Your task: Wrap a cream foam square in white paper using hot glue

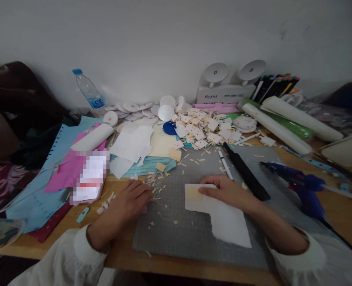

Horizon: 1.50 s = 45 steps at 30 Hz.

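Observation:
My right hand (223,190) pinches the top edge of a white sheet of paper (229,222) with a ragged lower edge. Its thumb lies over a small cream-coloured square (194,194) at the sheet's upper left corner. The paper rests over the grey cutting mat (170,238). At the mat's left edge, my left hand (131,200) is curled with its fingers together, beside small cream strips and scraps (156,184). Its fingertips point down, and what they hold, if anything, is hidden.
A blue glue gun (301,178) lies at right, near a black bar-shaped object (247,171) and a white pen (225,165). Behind is a pile of cream cut-outs (198,127). A phone (89,178), coloured sheets (65,167) and a water bottle (89,91) are at left.

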Available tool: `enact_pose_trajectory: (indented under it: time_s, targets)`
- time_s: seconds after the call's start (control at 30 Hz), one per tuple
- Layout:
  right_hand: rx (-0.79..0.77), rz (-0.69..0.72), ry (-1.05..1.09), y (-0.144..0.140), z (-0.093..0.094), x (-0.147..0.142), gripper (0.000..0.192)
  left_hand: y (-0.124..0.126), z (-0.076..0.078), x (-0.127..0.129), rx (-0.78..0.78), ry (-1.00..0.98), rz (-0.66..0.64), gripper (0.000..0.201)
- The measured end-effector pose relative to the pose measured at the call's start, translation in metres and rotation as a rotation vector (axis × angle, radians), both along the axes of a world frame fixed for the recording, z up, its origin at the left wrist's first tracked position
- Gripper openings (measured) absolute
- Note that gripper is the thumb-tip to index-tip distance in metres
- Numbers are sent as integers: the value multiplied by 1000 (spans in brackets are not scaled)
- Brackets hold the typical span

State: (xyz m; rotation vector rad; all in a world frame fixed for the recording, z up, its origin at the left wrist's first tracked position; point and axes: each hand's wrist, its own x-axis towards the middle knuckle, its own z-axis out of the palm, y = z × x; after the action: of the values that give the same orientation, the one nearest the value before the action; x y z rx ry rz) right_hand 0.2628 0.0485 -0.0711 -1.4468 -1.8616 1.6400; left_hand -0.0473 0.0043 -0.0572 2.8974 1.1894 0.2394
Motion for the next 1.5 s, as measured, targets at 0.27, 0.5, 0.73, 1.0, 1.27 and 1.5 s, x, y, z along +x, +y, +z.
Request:
enact_pose_trajectory:
  time_s: [0.27, 0.5, 0.73, 1.0, 1.27, 1.5]
  targets:
    - [-19, -8, -14, 0, 0, 1, 33, 10, 29, -15, 231, -305, 375, 8]
    - [-36, -6, -3, -1, -1, 1, 34, -7, 13, 1, -99, -287, 242, 18]
    - [-33, 3, 6, 0, -5, 2, 34, -10, -13, 9, -23, -59, 92, 18]
    - [-20, 5, 2, 1, -4, 1, 32, -14, -20, 5, -5, 24, 105, 28]
    - [-22, -5, -9, -1, 0, 0, 32, 0, -1, -2, 0, -279, 315, 19]
    - [-18, 2, -6, 0, -1, -1, 32, 5, -17, 10, -57, -248, 127, 33]
